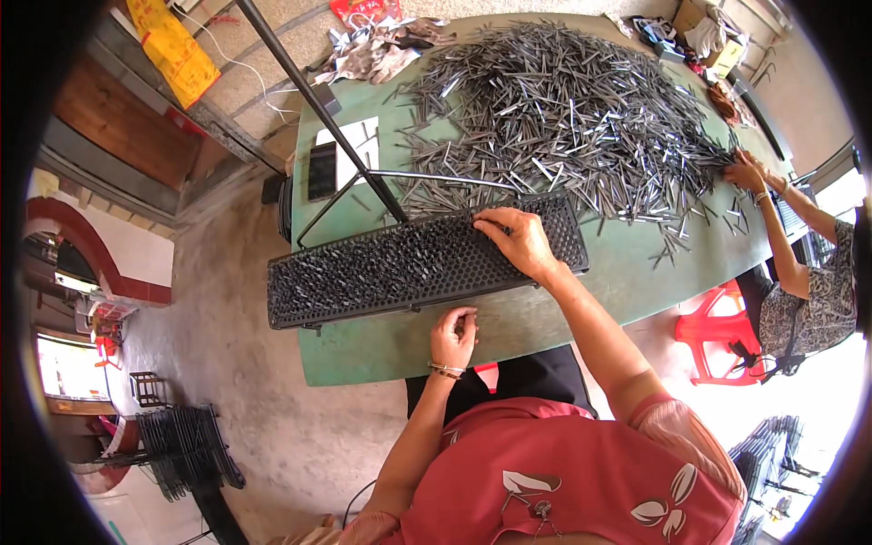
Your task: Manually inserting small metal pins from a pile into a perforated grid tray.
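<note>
A long black perforated rack (556,232) lies across the front of the green table. Small dark strips (363,263) stand packed in its holes from the left end to past the middle; the holes toward the right end are bare. My right hand (518,241) is over the rack beside the last filled rows, thumb and fingers pinched together. Whatever is between those fingertips is too small to make out. Below the rack, at the table's near edge, my left hand (454,336) is curled closed. Its fingers hide what it may hold.
A large heap of loose dark strips (563,109) covers the far table. A phone (322,171) and white paper (354,141) lie at left, beside a slanting black metal pole (313,91). At right, another person's hands (749,173) touch the heap, near a red stool (708,331).
</note>
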`<state>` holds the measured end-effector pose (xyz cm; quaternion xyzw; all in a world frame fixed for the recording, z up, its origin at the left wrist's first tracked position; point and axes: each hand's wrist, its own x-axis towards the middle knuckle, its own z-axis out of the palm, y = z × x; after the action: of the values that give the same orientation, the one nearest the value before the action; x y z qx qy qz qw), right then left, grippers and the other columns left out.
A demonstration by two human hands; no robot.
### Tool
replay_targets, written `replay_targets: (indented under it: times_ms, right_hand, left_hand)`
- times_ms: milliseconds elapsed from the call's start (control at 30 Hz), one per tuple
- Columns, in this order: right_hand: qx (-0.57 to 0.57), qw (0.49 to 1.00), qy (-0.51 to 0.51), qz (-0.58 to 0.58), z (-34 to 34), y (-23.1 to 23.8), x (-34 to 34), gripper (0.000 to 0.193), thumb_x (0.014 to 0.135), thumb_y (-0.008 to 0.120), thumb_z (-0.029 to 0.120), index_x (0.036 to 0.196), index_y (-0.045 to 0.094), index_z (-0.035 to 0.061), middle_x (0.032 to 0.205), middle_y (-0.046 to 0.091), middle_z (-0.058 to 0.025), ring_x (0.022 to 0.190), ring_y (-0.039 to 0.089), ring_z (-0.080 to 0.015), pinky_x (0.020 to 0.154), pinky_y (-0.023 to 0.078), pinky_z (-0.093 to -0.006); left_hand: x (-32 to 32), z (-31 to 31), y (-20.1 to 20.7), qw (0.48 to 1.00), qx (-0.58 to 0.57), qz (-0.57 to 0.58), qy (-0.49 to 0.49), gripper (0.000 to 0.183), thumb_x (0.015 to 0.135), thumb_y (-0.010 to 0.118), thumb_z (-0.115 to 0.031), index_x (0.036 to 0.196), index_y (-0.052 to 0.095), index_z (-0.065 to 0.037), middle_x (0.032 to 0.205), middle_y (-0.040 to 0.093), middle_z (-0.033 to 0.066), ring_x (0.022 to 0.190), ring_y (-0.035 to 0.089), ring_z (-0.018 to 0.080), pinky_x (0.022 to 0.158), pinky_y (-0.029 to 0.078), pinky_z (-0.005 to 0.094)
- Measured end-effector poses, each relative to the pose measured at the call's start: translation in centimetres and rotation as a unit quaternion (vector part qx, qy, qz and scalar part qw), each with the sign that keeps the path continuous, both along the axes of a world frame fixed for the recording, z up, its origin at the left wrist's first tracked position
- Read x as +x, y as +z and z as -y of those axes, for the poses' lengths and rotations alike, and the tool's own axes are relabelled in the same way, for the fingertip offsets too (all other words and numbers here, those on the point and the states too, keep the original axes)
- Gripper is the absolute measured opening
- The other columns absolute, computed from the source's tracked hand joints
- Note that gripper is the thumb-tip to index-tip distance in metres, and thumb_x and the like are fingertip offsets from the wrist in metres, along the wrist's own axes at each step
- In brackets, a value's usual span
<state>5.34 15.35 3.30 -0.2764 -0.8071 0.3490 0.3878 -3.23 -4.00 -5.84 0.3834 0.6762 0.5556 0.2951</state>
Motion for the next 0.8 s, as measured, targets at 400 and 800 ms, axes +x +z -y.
replay_targets:
  times_ms: [400,800]
  right_hand:
    - [0.102,0.994,0.023,0.008,0.3,-0.9,-0.3,0.017,0.079,0.067,0.01,0.095,0.068,0.0045,0.089,0.067,-0.0118,0.083,0.062,-0.0288,0.077,0.048,-0.0357]
    - [0.152,0.985,0.07,0.031,0.1,-1.0,-0.4,0.014,0.079,0.065,0.009,0.092,0.067,0.0045,0.091,0.064,-0.0096,0.086,0.06,-0.0285,0.076,0.048,-0.0367]
  left_hand:
    - [0.0,-0.1,0.1,1.0,-0.003,-0.011,-0.002,0.008,0.086,0.058,-0.003,0.092,0.063,-0.001,0.08,0.061,0.0072,0.061,0.063,0.0119,0.046,0.052,0.0243]
    - [-0.1,0.0,0.0,1.0,-0.005,-0.014,0.002,0.009,0.086,0.057,-0.003,0.092,0.063,-0.001,0.079,0.062,0.0058,0.061,0.062,0.0106,0.046,0.052,0.024]
